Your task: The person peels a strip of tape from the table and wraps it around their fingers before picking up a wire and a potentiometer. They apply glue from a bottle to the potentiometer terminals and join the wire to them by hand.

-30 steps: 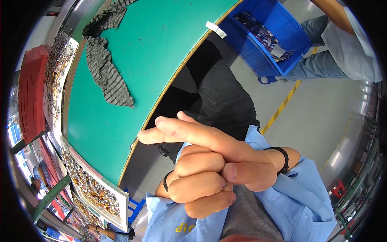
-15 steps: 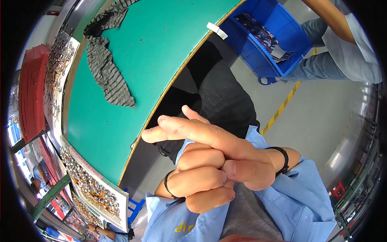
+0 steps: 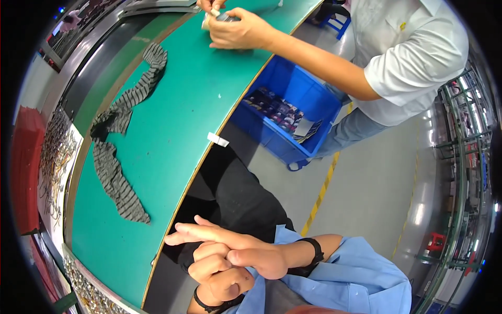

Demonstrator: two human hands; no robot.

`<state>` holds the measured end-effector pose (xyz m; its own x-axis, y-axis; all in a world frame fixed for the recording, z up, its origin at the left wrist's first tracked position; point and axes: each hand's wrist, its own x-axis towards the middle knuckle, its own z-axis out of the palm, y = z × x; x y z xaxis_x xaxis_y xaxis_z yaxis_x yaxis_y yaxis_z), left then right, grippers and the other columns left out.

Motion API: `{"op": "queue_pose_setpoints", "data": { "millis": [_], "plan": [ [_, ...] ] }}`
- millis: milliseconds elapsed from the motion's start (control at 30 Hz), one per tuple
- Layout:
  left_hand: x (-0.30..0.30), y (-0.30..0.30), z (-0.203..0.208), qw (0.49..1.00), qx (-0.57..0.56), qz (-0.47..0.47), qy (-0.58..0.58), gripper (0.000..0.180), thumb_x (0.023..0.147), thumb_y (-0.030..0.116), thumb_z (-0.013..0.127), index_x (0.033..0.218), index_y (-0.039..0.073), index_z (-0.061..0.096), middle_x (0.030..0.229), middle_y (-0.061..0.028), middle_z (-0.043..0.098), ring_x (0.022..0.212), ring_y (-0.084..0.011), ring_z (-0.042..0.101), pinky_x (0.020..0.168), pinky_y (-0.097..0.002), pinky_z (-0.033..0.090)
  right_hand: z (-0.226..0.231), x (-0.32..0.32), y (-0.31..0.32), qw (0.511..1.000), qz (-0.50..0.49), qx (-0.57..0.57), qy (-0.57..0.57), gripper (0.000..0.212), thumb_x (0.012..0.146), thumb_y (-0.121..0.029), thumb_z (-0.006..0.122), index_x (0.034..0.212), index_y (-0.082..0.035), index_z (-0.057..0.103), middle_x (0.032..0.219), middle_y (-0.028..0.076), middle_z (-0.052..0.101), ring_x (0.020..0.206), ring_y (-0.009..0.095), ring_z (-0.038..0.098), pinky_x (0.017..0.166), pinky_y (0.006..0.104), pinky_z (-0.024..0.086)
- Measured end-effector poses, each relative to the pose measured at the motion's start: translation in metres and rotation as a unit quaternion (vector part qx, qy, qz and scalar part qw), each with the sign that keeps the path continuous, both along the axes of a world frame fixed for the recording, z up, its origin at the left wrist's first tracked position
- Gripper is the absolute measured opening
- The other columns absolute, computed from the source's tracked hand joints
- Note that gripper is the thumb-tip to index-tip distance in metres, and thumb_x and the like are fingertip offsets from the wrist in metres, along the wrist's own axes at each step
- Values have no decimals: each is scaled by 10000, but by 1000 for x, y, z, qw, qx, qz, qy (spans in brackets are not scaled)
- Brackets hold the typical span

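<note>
Below the bench's point(image 3: 172, 136) near edge, my right hand point(image 3: 246, 251) lies fingers straight and pressed together over my left hand point(image 3: 222, 272), curled into a fist; neither holds anything. At the far-left edge the striped cloth point(image 3: 117, 141) lies untouched, work not begun, I judge.

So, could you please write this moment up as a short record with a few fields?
left hand: left hand curled into a fist near the chest, holding nothing, black band at the wrist
right hand: right hand laid over the left, fingers stretched out, holding nothing
bench: green worktop ahead of the hands
on the bench: striped grey cloth, white label at the edge
beside the bench: blue crate of small items
nearby: a co-worker's hands handle a small object on the bench
</note>
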<state>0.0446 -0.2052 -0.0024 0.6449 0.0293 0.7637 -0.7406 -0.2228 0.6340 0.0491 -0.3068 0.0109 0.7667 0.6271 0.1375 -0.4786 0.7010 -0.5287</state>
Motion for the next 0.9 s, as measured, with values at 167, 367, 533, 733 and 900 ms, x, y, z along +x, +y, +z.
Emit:
{"op": "queue_pose_setpoints", "data": {
  "millis": [167, 367, 533, 733, 900],
  "plan": [
    [0, -1, -3, 1000, -7, -10, 9, 326, 586, -164, 579, 770, 98, 514, 790, -42, 370, 640, -186, 455, 564, -270, 367, 4, 3, -7, 1000, -8, -11, -12, 636, 1002, -52, 244, 1577, 63, -2, 1505, 140, 279, 1231, 65, 388, 1021, 201, 332],
    [-1, 6, 5, 1000, 21, -20, 11, 328, 582, -157, 604, 779, 96, 533, 788, -45, 382, 638, -196, 458, 583, -284, 394, 6, -3, 6, 997, -37, -61, -1, 599, 1071, -145, 243, 1586, 42, 0, 1163, 38, 449, 962, 67, 402, 821, 179, 394],
    [9, 3, 4, 998, 10, -60, -34, 312, 572, -102, 683, 782, 81, 541, 828, -68, 403, 647, -220, 470, 564, -311, 400, 17, 4, -8, 994, 36, 7, 107, 660, 1054, -164, 320, 1565, 85, -16, 1648, 257, 113, 1130, 74, 518, 1010, 173, 365],
    [19, -19, -11, 979, -139, -63, -132, 298, 576, -32, 713, 800, 50, 535, 908, -95, 416, 671, -242, 486, 552, -330, 395, 13, -1, 4, 978, 39, 172, 110, 744, 1060, -229, 398, 1562, 74, -59, 1642, 265, 123, 968, 72, 515, 851, 162, 427],
    [13, -28, -13, 964, -205, -17, -165, 321, 573, -34, 712, 829, 40, 532, 934, -101, 419, 687, -247, 497, 551, -340, 402, 8, -4, 9, 981, 23, 180, 66, 772, 1061, -237, 416, 1553, 79, -87, 1637, 281, 121, 854, 54, 466, 744, 141, 427]
  ]
}}
